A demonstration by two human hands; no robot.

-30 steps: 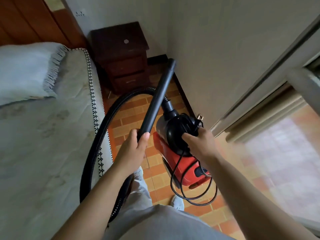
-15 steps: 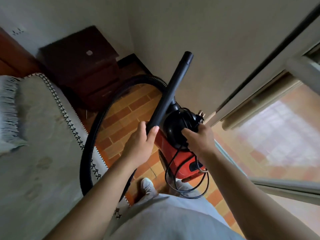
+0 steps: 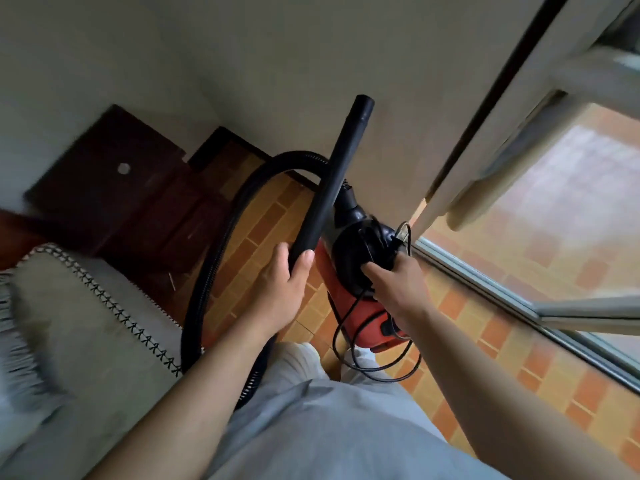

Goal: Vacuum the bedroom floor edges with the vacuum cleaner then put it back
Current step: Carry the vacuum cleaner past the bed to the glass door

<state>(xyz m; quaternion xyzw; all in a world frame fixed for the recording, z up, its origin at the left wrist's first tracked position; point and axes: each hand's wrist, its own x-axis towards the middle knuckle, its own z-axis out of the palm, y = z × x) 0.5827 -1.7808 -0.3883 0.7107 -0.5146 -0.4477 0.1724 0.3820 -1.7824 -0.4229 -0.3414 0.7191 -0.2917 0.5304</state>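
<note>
Two hands busy: L hand (image 3: 280, 292) wraps smooth black tube (image 3: 341, 171) beside red vac (image 3: 349, 306), R hand (image 3: 398, 282) seemingly clasps its rounded black top.

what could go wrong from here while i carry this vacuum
1. The cord hangs in loose loops under the vacuum held by the right hand, near the legs; a foot could catch in it.
2. The wand, gripped by the left hand, points up close to the wall and might scuff it.
3. The hose bows out beside the bed and may snag on its corner.
</note>
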